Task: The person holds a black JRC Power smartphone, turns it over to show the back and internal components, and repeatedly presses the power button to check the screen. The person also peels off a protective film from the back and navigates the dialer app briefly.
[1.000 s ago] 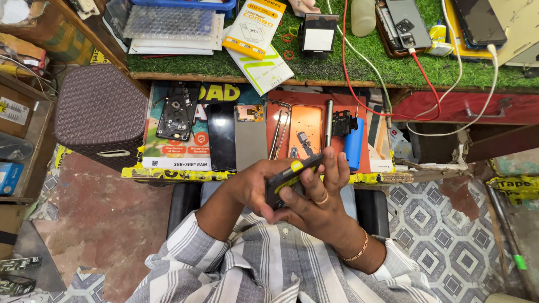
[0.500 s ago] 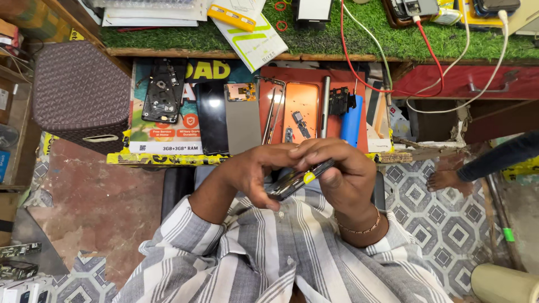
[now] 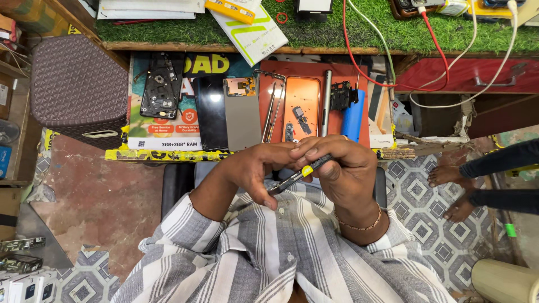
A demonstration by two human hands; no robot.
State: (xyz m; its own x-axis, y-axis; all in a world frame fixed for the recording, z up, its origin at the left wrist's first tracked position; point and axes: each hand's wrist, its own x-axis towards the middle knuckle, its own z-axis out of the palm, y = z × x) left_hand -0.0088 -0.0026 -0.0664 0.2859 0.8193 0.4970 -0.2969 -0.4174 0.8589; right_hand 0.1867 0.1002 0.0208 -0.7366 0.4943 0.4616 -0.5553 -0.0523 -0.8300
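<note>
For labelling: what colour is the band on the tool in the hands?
Yellow band on a dark tool, head view.

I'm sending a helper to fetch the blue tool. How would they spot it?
Find the red mat on the work board below the green turf. At the mat's right edge lies the blue tool, beside a silver pen-like rod. It is the only solid blue thing there.

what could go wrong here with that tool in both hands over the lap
The left hand and right hand pinch a slim black-and-yellow tool above the lap, off the work board; if it slips it may fall to the tiled floor. The loose phone parts and metal frame lie near the board's edge, so an elbow could perhaps knock them off.
</note>
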